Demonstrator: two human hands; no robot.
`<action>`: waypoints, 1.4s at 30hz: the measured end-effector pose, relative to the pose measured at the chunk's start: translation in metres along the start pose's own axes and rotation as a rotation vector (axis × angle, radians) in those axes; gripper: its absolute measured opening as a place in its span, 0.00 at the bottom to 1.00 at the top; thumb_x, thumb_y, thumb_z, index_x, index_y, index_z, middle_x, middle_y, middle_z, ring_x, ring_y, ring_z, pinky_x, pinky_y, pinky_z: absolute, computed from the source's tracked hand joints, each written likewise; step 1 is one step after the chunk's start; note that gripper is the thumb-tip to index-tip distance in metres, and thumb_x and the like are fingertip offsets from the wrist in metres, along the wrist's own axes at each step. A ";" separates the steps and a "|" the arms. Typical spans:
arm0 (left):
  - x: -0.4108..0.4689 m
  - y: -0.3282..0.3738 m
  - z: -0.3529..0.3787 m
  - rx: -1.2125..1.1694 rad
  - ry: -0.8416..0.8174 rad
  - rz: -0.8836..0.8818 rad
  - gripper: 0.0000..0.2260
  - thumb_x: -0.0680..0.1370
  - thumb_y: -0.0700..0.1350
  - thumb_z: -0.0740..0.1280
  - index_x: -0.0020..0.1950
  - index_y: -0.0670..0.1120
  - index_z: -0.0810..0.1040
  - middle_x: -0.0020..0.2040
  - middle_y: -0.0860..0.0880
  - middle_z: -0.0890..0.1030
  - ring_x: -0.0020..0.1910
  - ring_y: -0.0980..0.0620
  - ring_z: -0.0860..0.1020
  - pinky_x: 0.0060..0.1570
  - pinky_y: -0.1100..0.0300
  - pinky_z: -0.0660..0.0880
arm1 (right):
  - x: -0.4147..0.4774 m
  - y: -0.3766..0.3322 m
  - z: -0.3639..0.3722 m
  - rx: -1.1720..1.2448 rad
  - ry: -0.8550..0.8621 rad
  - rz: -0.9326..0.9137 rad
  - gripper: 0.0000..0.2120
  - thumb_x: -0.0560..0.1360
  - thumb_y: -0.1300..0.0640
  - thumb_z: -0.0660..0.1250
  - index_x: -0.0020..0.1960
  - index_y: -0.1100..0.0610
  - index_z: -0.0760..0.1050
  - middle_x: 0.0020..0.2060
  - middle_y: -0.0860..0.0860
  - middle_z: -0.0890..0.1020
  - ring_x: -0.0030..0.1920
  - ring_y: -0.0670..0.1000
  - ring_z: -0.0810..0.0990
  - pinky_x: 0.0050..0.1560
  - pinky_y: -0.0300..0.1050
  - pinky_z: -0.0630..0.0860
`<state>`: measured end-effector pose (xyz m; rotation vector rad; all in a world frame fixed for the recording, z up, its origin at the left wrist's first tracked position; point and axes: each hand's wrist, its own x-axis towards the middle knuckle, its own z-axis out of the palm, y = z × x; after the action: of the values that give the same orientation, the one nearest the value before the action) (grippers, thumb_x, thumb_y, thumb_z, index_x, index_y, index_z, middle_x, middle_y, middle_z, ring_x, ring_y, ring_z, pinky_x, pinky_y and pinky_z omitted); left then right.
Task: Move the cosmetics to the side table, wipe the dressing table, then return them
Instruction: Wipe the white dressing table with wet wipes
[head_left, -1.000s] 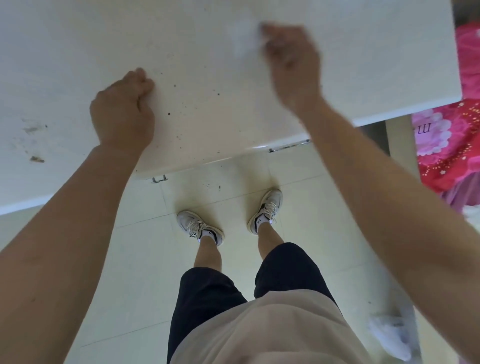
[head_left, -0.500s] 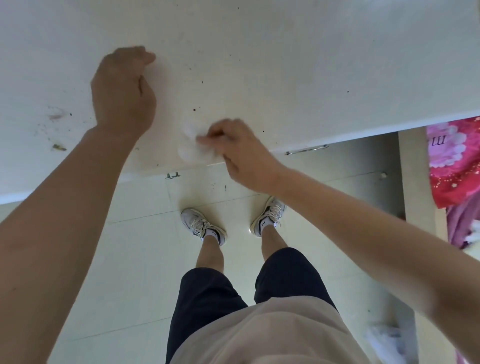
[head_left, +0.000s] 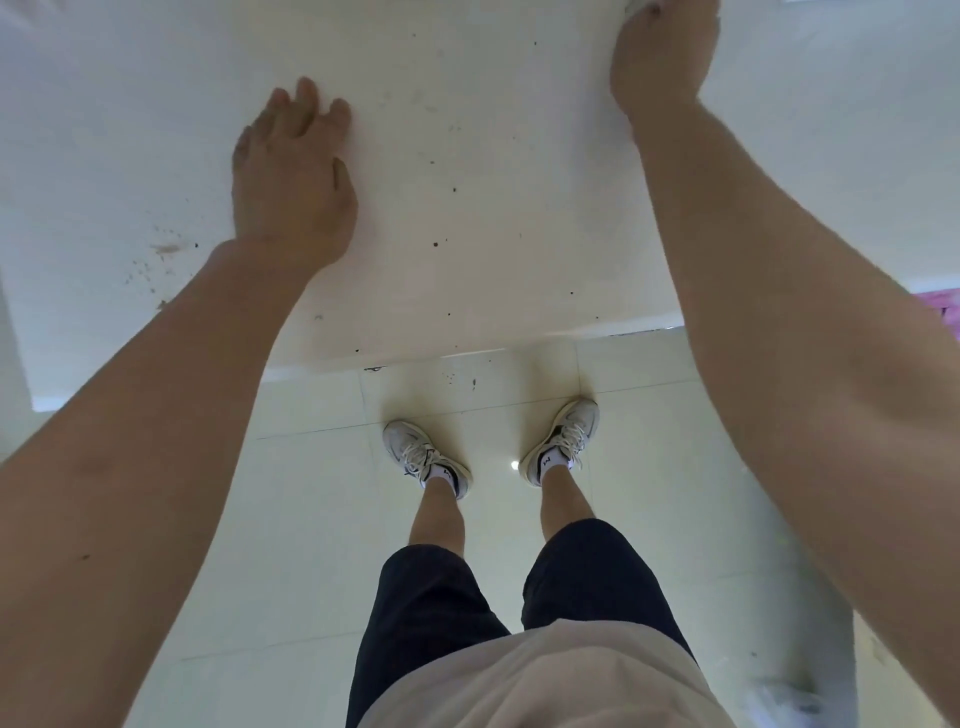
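Left hand (head_left: 291, 192): grip spread, fingers straight, palm flat on the dressing-table surface (head_left: 493, 156). Right hand (head_left: 662, 57), well to the right of the left hand and farther from the body, lies against the same surface. Its fingers run out of frame, so its grip cannot be told. Dark specks (head_left: 435, 244) dot the surface right of the left hand, and a brown smear (head_left: 166, 248) lies left of its wrist. Below the left hand, white trainers (head_left: 426, 457) stand on the tiled floor (head_left: 311, 519). One sock (head_left: 546, 461) bears a dark mark resembling "M".
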<state>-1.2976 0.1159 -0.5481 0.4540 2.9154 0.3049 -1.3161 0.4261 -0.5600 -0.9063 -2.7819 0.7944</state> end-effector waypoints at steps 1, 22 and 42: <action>0.000 0.000 0.000 -0.006 0.000 0.001 0.23 0.79 0.40 0.53 0.75 0.44 0.66 0.76 0.40 0.63 0.73 0.36 0.62 0.71 0.40 0.61 | -0.011 -0.014 0.006 -0.014 0.011 -0.017 0.10 0.72 0.62 0.52 0.46 0.52 0.69 0.48 0.50 0.72 0.49 0.51 0.69 0.48 0.36 0.60; -0.001 0.007 -0.007 -0.130 -0.036 -0.116 0.24 0.81 0.37 0.52 0.76 0.51 0.64 0.79 0.48 0.58 0.78 0.46 0.53 0.77 0.50 0.51 | 0.006 -0.043 0.017 -0.076 -0.168 -0.195 0.10 0.77 0.60 0.52 0.40 0.47 0.63 0.45 0.50 0.74 0.52 0.49 0.70 0.50 0.37 0.64; 0.000 0.013 -0.013 -0.127 -0.067 -0.122 0.23 0.80 0.37 0.54 0.76 0.47 0.65 0.79 0.45 0.58 0.77 0.42 0.56 0.76 0.49 0.53 | -0.133 0.062 -0.048 0.252 0.197 0.053 0.26 0.73 0.71 0.54 0.66 0.57 0.78 0.56 0.52 0.73 0.58 0.55 0.76 0.58 0.32 0.70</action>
<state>-1.2969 0.1263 -0.5331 0.2606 2.8225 0.4445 -1.1632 0.4135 -0.5429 -0.9562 -2.4323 0.9786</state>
